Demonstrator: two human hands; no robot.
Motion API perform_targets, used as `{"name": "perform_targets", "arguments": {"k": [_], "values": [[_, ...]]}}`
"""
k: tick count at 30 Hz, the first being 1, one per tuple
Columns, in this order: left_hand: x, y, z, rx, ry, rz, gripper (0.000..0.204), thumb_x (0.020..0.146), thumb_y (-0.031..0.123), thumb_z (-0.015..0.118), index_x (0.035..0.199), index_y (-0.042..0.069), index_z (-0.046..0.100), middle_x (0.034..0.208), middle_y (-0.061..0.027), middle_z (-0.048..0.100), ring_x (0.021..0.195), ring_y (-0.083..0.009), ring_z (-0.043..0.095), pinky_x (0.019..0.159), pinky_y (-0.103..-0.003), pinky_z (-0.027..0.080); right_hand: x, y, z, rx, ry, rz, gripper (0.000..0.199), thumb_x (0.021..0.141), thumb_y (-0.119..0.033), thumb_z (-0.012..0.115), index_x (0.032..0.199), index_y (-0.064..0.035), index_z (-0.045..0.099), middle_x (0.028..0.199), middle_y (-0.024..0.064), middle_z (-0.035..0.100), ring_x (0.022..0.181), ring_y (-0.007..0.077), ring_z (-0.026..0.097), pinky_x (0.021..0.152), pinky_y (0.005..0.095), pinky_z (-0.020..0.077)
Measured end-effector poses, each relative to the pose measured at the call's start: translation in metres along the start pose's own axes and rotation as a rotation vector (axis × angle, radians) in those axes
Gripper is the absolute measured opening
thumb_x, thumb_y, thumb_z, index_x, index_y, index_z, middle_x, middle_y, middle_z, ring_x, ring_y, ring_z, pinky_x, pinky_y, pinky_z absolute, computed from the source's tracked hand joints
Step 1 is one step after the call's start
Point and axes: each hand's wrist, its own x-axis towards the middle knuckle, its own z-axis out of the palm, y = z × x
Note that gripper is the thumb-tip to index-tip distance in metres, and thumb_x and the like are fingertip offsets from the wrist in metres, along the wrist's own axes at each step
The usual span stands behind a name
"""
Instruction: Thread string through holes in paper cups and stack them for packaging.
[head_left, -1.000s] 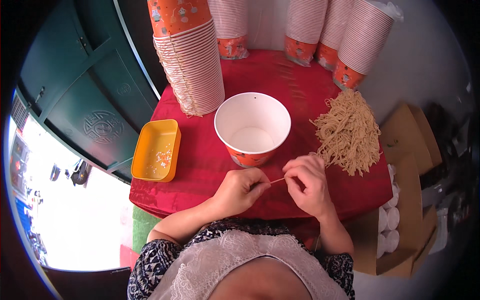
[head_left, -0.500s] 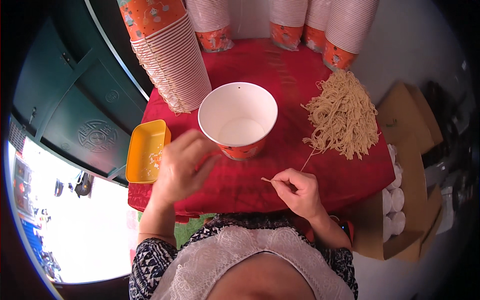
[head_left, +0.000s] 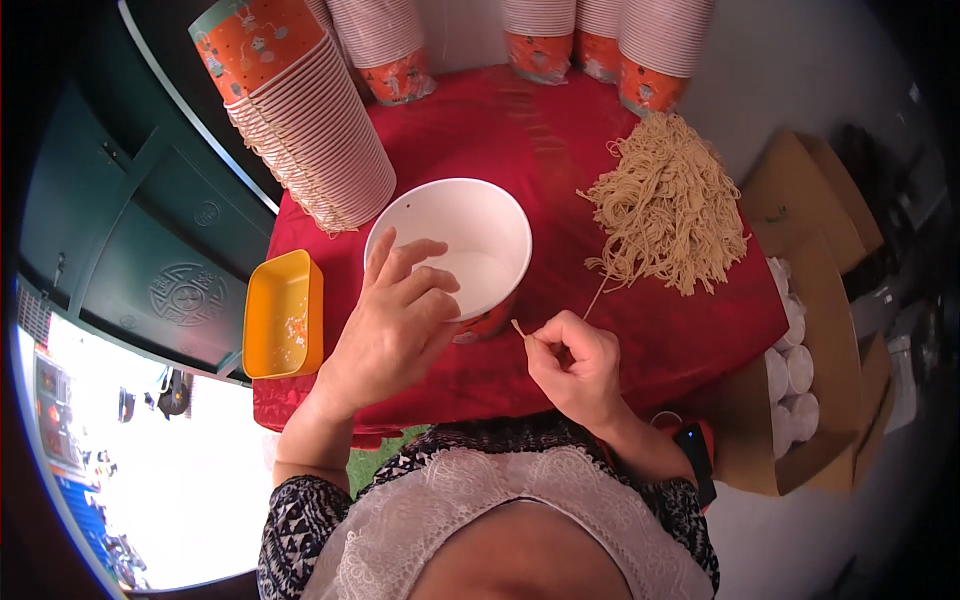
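A white paper bowl (head_left: 470, 235) with an orange printed outside stands open on the red tablecloth (head_left: 650, 330). My left hand (head_left: 395, 320) rests on the bowl's near rim, fingers curled over its edge. My right hand (head_left: 575, 365) is just right of the bowl, pinching a thin tan string piece (head_left: 518, 328) between thumb and forefinger. A heap of the same tan strings (head_left: 665, 205) lies on the cloth to the right.
A leaning stack of paper bowls (head_left: 310, 140) stands at the left, more stacks (head_left: 590, 40) along the back. A yellow tray (head_left: 285, 312) sits at the table's left edge. Cardboard boxes with white lids (head_left: 790, 370) stand at the right.
My left hand has let go of the string and moved from the yellow tray side onto the bowl's rim. My right hand still holds the string near the bowl.
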Motion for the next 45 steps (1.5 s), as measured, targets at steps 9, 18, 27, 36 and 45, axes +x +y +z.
{"name": "perform_targets", "arguments": {"k": [9, 18, 27, 36, 45], "values": [[0.000, -0.006, -0.007, -0.164, 0.036, -0.106, 0.017, 0.078, 0.007, 0.078, 0.087, 0.007, 0.064, 0.090, -0.0061, 0.066, 0.110, -0.0285, 0.062, 0.118, -0.059, 0.025, 0.005, 0.006, 0.001, 0.046, -0.023, 0.019, 0.017, 0.082, 0.007, 0.068, 0.076, -0.0012, 0.054, 0.063, 0.0050, 0.056, 0.055, 0.0081, 0.054, 0.049, 0.0267, 0.0434], [0.001, -0.014, -0.009, -0.156, 0.038, -0.127, 0.014, 0.076, 0.004, 0.078, 0.085, 0.007, 0.067, 0.092, -0.0070, 0.069, 0.106, -0.0273, 0.066, 0.116, -0.061, 0.028, 0.009, 0.010, 0.004, 0.052, -0.035, 0.025, 0.017, 0.083, 0.006, 0.069, 0.076, -0.0009, 0.054, 0.063, 0.0051, 0.058, 0.056, 0.0074, 0.055, 0.050, 0.0269, 0.0442], [0.001, -0.016, -0.006, -0.180, 0.033, -0.135, 0.013, 0.077, 0.005, 0.078, 0.085, 0.008, 0.067, 0.090, -0.0055, 0.069, 0.105, -0.0261, 0.066, 0.116, -0.062, 0.027, 0.012, 0.011, 0.007, 0.035, -0.051, 0.013, 0.018, 0.082, 0.006, 0.069, 0.076, -0.0012, 0.054, 0.063, 0.0051, 0.057, 0.055, 0.0085, 0.055, 0.049, 0.0271, 0.0440], [0.014, -0.012, -0.010, -0.234, -0.100, -0.143, 0.019, 0.081, 0.001, 0.070, 0.100, 0.005, 0.068, 0.099, -0.0092, 0.068, 0.107, -0.0308, 0.064, 0.113, -0.055, 0.034, 0.017, 0.015, 0.010, 0.029, -0.048, -0.003, 0.017, 0.082, 0.008, 0.068, 0.078, -0.0010, 0.054, 0.064, 0.0062, 0.057, 0.055, 0.0088, 0.054, 0.049, 0.0275, 0.0434], [0.042, -0.029, -0.002, -0.449, -0.426, 0.009, 0.037, 0.085, 0.002, 0.064, 0.122, 0.003, 0.065, 0.109, -0.0169, 0.066, 0.110, -0.0354, 0.058, 0.098, -0.044, 0.044, 0.019, 0.013, 0.017, -0.002, 0.014, -0.061, 0.012, 0.081, 0.008, 0.068, 0.082, -0.0002, 0.059, 0.067, 0.0090, 0.060, 0.056, 0.0136, 0.058, 0.051, 0.0281, 0.0453]]}}
